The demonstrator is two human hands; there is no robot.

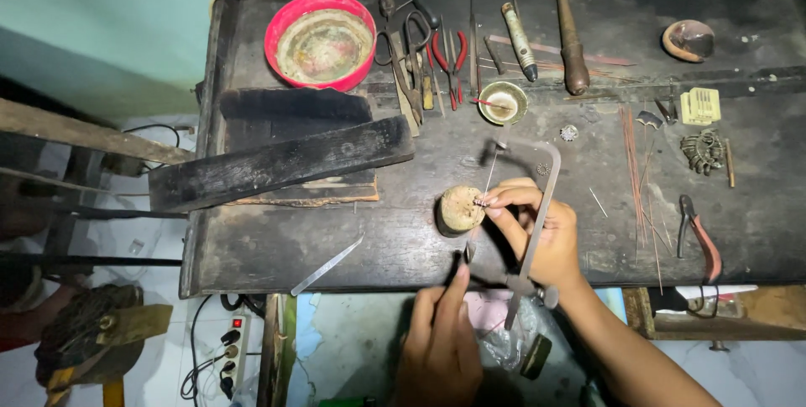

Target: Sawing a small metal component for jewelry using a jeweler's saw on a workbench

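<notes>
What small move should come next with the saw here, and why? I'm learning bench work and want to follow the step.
Probably a light saw stroke. The right hand pinches a small metal piece against the cork block, and the left hand grips the handle of the saw frame, its thin blade seemingly at the piece. How far the cut has gone is too small to tell.

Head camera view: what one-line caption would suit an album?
Right hand pins a tiny piece on a round wooden block while left hand holds a metal-framed saw.
</notes>
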